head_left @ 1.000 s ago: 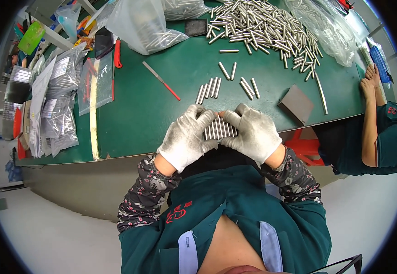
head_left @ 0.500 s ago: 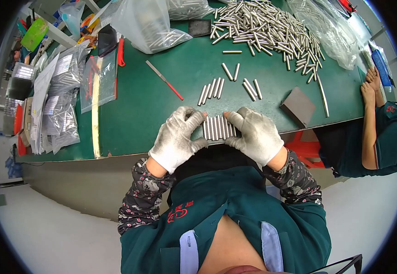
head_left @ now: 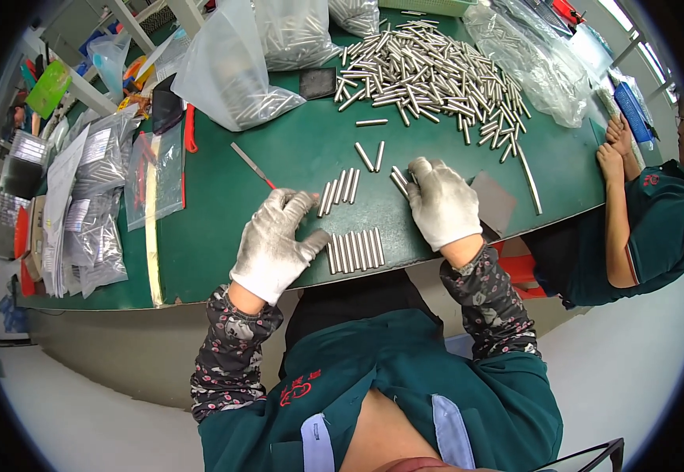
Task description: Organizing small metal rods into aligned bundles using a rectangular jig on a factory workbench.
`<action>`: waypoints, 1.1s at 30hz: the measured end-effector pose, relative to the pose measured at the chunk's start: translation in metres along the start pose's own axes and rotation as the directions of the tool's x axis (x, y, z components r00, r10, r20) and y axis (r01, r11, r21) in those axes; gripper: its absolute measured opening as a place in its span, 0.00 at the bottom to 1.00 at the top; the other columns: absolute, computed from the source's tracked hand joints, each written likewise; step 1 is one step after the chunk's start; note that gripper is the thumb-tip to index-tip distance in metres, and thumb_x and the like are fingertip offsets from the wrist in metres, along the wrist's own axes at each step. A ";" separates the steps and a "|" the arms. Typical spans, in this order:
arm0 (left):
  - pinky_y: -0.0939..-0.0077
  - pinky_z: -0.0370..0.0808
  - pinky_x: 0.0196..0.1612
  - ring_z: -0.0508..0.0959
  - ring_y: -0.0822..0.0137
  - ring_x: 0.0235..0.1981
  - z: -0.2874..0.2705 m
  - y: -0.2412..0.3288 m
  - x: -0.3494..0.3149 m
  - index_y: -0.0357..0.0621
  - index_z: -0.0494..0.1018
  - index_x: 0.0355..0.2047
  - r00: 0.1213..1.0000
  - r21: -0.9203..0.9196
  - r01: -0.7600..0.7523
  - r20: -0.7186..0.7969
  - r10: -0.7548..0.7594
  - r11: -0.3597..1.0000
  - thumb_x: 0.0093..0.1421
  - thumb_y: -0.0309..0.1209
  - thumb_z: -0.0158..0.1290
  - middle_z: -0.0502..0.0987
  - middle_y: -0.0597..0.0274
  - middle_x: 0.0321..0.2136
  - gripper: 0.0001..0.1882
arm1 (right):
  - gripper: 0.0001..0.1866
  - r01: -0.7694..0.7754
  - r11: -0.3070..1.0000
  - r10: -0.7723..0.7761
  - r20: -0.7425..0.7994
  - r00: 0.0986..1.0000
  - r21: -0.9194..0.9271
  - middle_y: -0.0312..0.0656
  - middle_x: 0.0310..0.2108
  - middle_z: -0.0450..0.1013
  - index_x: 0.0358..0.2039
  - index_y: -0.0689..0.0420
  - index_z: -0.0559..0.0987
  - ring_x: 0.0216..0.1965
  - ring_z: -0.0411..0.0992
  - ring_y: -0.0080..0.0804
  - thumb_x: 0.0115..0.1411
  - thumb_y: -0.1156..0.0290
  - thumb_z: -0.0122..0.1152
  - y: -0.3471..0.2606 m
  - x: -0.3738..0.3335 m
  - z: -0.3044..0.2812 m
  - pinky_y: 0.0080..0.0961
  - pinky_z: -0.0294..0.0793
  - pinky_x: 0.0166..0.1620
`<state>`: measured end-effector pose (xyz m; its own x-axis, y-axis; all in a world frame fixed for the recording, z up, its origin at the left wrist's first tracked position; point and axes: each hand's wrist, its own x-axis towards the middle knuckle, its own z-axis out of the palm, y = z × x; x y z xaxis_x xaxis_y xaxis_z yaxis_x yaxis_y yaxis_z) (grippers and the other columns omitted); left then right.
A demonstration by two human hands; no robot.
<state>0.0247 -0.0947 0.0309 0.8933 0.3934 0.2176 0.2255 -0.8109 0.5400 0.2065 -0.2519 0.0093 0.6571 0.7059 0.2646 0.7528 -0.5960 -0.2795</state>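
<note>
My left hand (head_left: 275, 245), in a grey-white glove with bare fingertips, rests on the green table with thumb and fingers apart. Its thumb reaches the left end of a tight row of short steel pins (head_left: 355, 252) near the table edge. Beyond that row stand several loosely spaced pins (head_left: 339, 193), close to the left index finger. My right hand (head_left: 446, 206), gloved the same way, curls over a few slanted pins (head_left: 399, 181) farther right; its fingers partly hide them. Two more pins (head_left: 369, 156) lie just beyond, and a single pin (head_left: 372, 123) lies crosswise.
A large heap of pins (head_left: 436, 75) covers the far side. Clear bags of pins (head_left: 239, 86) stand at far left. A grey block (head_left: 495, 203) sits beside my right hand, near a thin metal strip (head_left: 529, 179). Another person's hands (head_left: 613, 149) rest at the right.
Both hands have parted from the tight row of pins. My right hand has moved right and away from me onto the slanted pins; the whole view has shifted slightly.
</note>
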 end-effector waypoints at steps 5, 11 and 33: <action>0.72 0.73 0.32 0.72 0.65 0.26 0.005 -0.005 0.009 0.40 0.73 0.45 1.000 0.035 0.019 -0.002 -0.019 0.999 0.43 0.28 0.63 0.72 0.57 0.36 0.25 | 0.08 0.033 0.983 -0.045 0.064 0.997 0.179 0.48 0.31 0.73 0.35 0.55 0.72 0.32 0.74 0.50 0.54 0.71 0.54 0.006 0.013 0.008 0.43 0.74 0.35; 0.68 0.74 0.35 0.74 0.60 0.30 0.011 -0.007 0.014 0.40 0.73 0.44 1.000 0.081 0.012 -0.008 -0.012 0.997 0.44 0.30 0.63 0.73 0.55 0.38 0.24 | 0.08 0.040 0.970 -0.069 0.114 0.991 0.240 0.48 0.31 0.75 0.36 0.55 0.73 0.33 0.74 0.51 0.55 0.71 0.52 0.009 0.016 0.005 0.43 0.74 0.36; 0.61 0.75 0.44 0.76 0.51 0.43 0.028 0.014 0.052 0.51 0.73 0.46 0.986 0.255 0.064 0.133 -0.101 0.965 0.48 0.39 0.61 0.71 0.50 0.45 0.23 | 0.17 0.010 0.994 -0.028 0.163 0.986 0.109 0.48 0.32 0.72 0.34 0.57 0.72 0.37 0.74 0.46 0.51 0.58 0.62 -0.021 0.016 0.003 0.41 0.74 0.38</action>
<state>0.0850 -0.0973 0.0271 0.9097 0.4121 0.0517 0.3744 -0.8676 0.3273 0.2012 -0.2270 0.0167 0.6206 0.7751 0.1186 0.7505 -0.5434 -0.3760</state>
